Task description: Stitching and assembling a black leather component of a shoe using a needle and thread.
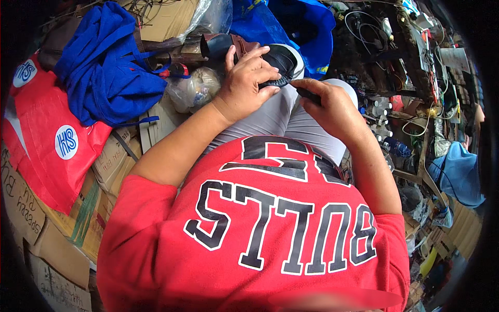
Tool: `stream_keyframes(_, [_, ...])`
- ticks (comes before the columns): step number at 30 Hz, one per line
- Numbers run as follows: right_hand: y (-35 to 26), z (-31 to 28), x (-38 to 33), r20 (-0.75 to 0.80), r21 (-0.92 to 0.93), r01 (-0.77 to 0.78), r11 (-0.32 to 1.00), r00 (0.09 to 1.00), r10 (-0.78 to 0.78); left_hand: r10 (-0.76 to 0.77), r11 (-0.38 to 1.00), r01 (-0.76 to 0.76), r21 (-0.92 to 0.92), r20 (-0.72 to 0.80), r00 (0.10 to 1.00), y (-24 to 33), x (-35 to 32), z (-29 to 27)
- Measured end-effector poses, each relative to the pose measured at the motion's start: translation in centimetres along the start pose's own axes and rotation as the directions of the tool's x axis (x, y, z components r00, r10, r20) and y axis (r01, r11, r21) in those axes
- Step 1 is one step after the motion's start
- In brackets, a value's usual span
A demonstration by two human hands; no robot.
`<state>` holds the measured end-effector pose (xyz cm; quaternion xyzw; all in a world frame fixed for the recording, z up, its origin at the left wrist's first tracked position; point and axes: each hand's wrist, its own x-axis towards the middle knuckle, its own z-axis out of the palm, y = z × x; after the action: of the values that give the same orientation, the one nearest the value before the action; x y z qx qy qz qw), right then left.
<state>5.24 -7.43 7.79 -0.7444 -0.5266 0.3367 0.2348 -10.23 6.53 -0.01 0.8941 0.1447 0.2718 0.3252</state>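
Note:
A dark leather shoe [281,59] with a brown part at its collar rests across my knees in grey trousers [260,117]. Over the side of the shoe lies my left hand [248,78], its fingers curled and pressing the edge where stitching shows. From the right, my right hand [328,102] is closed round the black handle [309,95] of a thin pointed tool, which looks like an awl. Its tip meets the shoe's stitched edge close to my left fingertips. The inside of my right palm is hidden.
A blue cloth bag [106,67] and a red bag [47,140] lie on cardboard boxes [112,158] at left. Beside my left forearm sits a filled clear plastic bag [195,88]. Small bottles [381,112], cables and clutter crowd the right; a blue sheet [312,31] lies beyond the shoe.

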Motion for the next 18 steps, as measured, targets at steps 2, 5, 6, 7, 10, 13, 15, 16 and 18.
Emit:
stream_keyframes(2, [0.0,0.3,0.1,-0.02,-0.09,0.002,0.996,1.0,-0.004,0.0,1.0,0.0,-0.004,0.001,1.0,-0.1,0.0,0.0])
stream_keyframes(5, [0.2,1.6,-0.1,-0.109,-0.098,0.047,0.994,0.992,-0.057,-0.016,1.0,0.016,-0.007,-0.025,1.0,-0.2,0.0,0.1])
stream_keyframes(6, [0.4,2.3,-0.1,-0.148,-0.035,0.061,0.998,0.987,-0.065,-0.023,1.0,0.023,-0.018,-0.023,0.999,-0.3,0.0,0.1])
stream_keyframes(7, [0.6,2.7,-0.2,-0.145,-0.027,0.099,0.995,0.984,-0.102,-0.031,0.999,0.03,-0.029,-0.021,0.999,-0.4,0.0,0.1])
stream_keyframes(10, [1.3,4.0,-0.5,-0.229,-0.042,0.054,0.998,0.971,-0.062,-0.043,0.998,0.042,-0.051,-0.012,0.999,-0.6,0.1,0.1])
stream_keyframes(13, [2.2,4.8,-0.4,-0.275,-0.081,0.098,0.992,0.954,-0.116,-0.044,0.997,0.044,-0.064,-0.002,0.999,-0.7,0.2,0.0])
stream_keyframes(15, [2.7,5.4,-0.3,-0.251,-0.092,0.106,0.99,0.96,-0.126,-0.05,0.996,0.05,-0.068,-0.003,0.999,-0.8,0.3,0.0])
stream_keyframes(16, [2.9,5.7,-0.1,-0.262,0.14,0.122,0.983,0.961,-0.082,-0.055,0.996,0.055,-0.068,0.007,0.998,-0.8,0.3,0.0])
stream_keyframes(18, [3.6,5.9,0.0,-0.257,0.363,0.134,0.922,0.966,-0.039,-0.064,0.996,0.064,-0.068,0.001,0.998,-0.7,0.3,0.0])
